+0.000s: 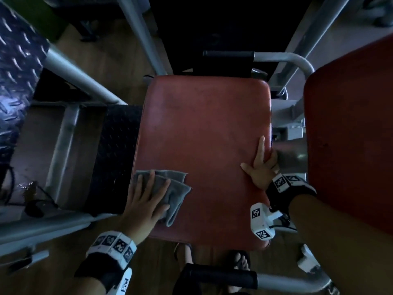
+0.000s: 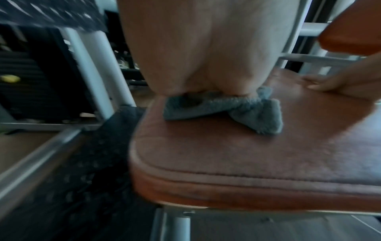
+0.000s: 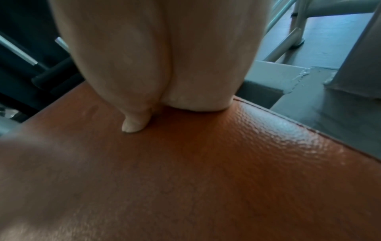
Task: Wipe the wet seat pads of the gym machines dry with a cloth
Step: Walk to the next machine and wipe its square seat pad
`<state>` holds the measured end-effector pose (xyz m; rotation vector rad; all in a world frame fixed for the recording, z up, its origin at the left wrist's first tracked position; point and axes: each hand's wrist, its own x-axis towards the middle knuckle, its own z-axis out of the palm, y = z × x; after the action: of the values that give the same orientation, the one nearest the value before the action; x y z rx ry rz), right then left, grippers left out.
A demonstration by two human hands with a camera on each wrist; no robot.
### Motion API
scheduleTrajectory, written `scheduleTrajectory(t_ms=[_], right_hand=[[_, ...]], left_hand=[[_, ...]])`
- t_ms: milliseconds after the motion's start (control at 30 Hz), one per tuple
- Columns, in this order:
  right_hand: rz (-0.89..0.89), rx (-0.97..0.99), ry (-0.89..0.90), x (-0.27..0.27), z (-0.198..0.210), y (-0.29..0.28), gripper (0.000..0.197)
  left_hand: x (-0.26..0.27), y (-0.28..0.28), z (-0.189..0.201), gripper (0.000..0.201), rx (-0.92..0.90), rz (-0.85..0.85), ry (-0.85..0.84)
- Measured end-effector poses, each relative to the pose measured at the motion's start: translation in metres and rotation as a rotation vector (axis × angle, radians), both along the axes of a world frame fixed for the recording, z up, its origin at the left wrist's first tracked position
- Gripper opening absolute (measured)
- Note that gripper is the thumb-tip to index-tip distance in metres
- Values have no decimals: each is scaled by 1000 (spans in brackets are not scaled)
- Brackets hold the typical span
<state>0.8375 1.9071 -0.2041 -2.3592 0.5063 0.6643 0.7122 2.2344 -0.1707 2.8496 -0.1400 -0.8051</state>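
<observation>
Wooden floor and grey machine frames surrounded the red seat pad in the centre of the head view. At lower left, the left hand pressed a folded grey cloth flat on the pad's near left edge, fingers spread straight. At right, the right hand held the pad's right edge, fingers partly curled over it, holding nothing else. Wiping seemed underway; next the cloth should probably sweep rightwards. Only the right wrist view showed a wet-looking shine.
</observation>
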Motion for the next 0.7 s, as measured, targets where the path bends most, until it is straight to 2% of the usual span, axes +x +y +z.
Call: scheduleTrajectory(t_ms=[167,300,367,433,467,533,633,700], right_hand=[[-2,35,31,-1,7,-1,95],[-41,81,5,-4,13,-1,93],[-74,111,-7,-6,17,-3,91],[-35,53,9,-11,26,0,88],[28,-7,-33,-16,31,5,85],[235,-122,-276,-26,43,24,78],[727,-97,-624,-45,46,66,66],[1008,-81,-664,-60,39,92,60]], left_hand=[[20,-45,-4,65,-74,1,-27],[35,-79,6,70,-65,-103,44],[43,-81,21,70,-151,-182,115],[49,-70,34,64,-351,-156,90],[50,-60,37,61,-455,-118,16],[45,-33,36,58,-519,-51,-111],[26,17,23,58,-374,63,-204],[12,43,14,62,-328,144,-208]])
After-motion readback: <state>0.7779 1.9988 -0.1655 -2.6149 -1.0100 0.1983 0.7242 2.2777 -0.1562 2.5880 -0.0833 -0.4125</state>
